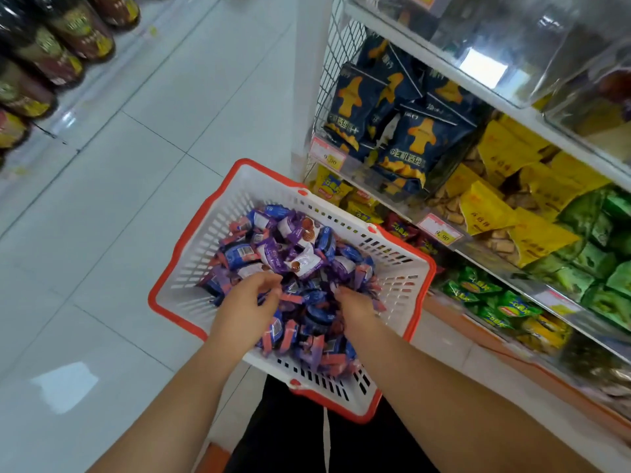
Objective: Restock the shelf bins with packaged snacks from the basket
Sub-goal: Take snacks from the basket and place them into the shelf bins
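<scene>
Seemingly early on, the white-and-red basket (191, 257) on the floor beside the shelf bins (512, 49) is heaped with purple-and-blue snack packets (290, 247), where the left hand (247, 302) and right hand (355, 303) dig, fingers curled among packets, with nothing lifted out yet.

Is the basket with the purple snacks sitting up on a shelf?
No, the basket sits low by the floor in front of the person, with both the left hand and right hand reaching into its snack packets.
</scene>
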Available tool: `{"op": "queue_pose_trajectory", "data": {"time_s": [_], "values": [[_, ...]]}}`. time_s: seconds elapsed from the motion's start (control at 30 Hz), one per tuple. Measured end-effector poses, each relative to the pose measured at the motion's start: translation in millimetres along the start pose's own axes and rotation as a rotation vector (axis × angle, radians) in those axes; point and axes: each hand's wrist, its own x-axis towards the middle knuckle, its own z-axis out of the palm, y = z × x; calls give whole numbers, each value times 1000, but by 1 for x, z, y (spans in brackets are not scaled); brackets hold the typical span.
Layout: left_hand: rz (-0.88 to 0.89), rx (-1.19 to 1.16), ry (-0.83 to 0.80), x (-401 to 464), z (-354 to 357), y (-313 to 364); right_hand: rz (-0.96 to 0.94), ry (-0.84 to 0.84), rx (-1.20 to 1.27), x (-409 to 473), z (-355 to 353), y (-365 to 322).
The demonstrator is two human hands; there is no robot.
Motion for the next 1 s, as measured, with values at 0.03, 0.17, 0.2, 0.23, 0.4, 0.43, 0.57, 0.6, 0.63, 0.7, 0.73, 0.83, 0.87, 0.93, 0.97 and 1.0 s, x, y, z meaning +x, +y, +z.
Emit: {"op": "queue_pose_trajectory", "data": {"time_s": [0.03, 0.17, 0.2, 0.23, 0.4, 0.43, 0.57, 0.6, 0.63, 0.7, 0.73, 0.83, 0.87, 0.93, 0.97, 1.0], "values": [[3, -12, -4, 0, 0, 5, -34, 22, -11, -7, -3, 0], [-40, -181, -21, -2, 0, 36, -334, -49, -151, -73, -28, -13], [-65, -247, -51, -4, -1, 46, -474, -95, -242, -96, -38, -17], [-92, -325, -104, -7, -1, 55, -598, -138, -310, -116, -47, -23], [-84, -642, -417, -20, -7, 101, -1124, -117, -610, -163, -81, -47], [-55, -648, -414, -21, -6, 110, -1157, -92, -604, -166, -87, -50], [10, -824, -382, -29, 1, 142, -947, -97, -243, -175, -103, -57], [11, -866, -385, -31, 2, 149, -888, -115, -131, -178, -105, -60], [16, -889, -396, -33, 5, 157, -842, -122, -52, -180, -108, -64], [32, -913, -430, -38, 10, 169, -785, -126, 29, -182, -116, -72], [48, -917, -445, -40, 12, 175, -777, -101, 11, -183, -121, -75], [124, -867, -470, -45, 21, 191, -810, 11, -94, -183, -138, -84], [147, -836, -452, -46, 23, 196, -824, 19, -83, -184, -144, -86], [185, -787, -398, -46, 26, 206, -845, 24, -32, -190, -153, -91], [197, -782, -376, -46, 27, 211, -857, 18, -4, -193, -158, -92], [205, -791, -363, -46, 28, 215, -867, 7, 24, -196, -162, -93]]}}
